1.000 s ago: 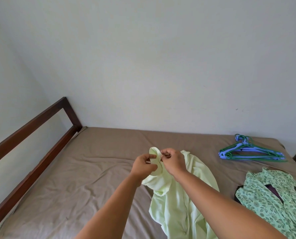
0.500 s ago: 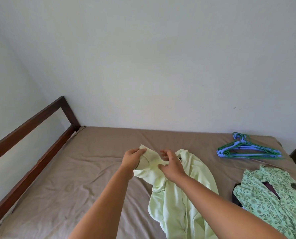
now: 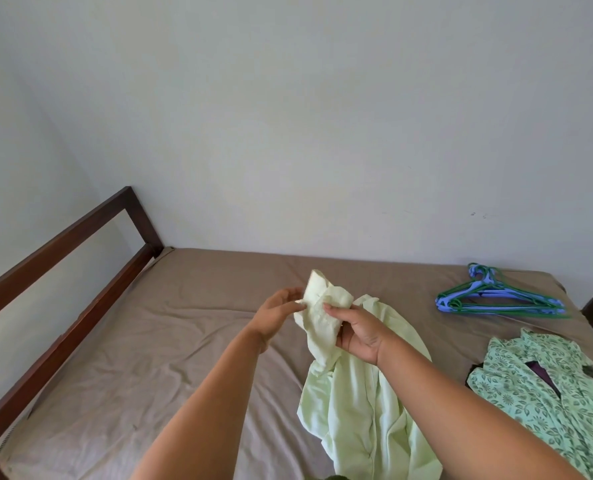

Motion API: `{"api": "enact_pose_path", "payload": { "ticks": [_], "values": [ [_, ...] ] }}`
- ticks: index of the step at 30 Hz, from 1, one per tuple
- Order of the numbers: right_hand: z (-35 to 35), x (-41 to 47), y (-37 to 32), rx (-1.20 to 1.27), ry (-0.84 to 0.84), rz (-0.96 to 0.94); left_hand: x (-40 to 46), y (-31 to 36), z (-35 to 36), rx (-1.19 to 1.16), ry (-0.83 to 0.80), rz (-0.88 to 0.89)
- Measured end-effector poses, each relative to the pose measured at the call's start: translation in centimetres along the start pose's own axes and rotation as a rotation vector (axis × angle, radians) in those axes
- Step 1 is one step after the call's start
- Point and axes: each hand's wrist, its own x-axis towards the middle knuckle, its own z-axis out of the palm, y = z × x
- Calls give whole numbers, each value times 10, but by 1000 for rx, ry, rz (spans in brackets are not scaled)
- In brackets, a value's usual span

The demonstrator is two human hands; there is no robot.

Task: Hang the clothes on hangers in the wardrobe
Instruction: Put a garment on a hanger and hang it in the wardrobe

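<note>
- The left hand [image 3: 277, 315] pinches the bunched top of a pale green shirt [image 3: 354, 403] between thumb and fingers.
- The right hand [image 3: 359, 336] grips the same bunch from the right, fingers curled round the cloth.
- The shirt's body trails down onto the brown bed [image 3: 149, 341].
- A stack of blue and green hangers [image 3: 496, 299] lies far right.
- A leaf-print green shirt [image 3: 544, 393] lies near right.

pale green cotton shirt [image 3: 357, 403] hangs crumpled at lower centre; blue and green plastic hangers [image 3: 499, 299] lie stacked at right.
</note>
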Motion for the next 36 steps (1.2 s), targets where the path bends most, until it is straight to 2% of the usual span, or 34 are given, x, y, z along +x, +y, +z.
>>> {"api": "enact_pose_path", "payload": {
  "ticks": [2,5,9,11,13,16,21,24,27,31,33,36],
  "values": [
    [-5,-4,1,24,-31,8,3,-3,3,43,-11,-26],
    [-19,-6,3,-73,16,3,9,1,5,72,-55,-19],
    [-27,-7,6,-81,39,-55,12,8,15,5,-129,1],
    [-28,-7,7,-98,157,-153,16,6,19,28,-127,4],
    [-28,-8,7,-283,320,-292,21,3,21,33,-27,-2],
    [-28,-11,2,-576,371,-459,26,5,26,-92,50,-41],
    [-19,-13,-5,-653,343,-436,29,15,36,-348,36,-123],
    [-16,-16,-6,-797,361,-534,30,19,42,-450,84,-212],
    [-15,-17,-7,-952,340,-588,33,15,44,-313,84,-182],
    [-19,-11,-7,-1036,388,-524,31,9,50,-112,113,-72],
    [-23,-7,-5,-1009,449,-522,30,3,50,-70,147,-12],
    [-30,-3,-3,-797,524,-489,28,-1,44,-126,195,3]
  ]
}}
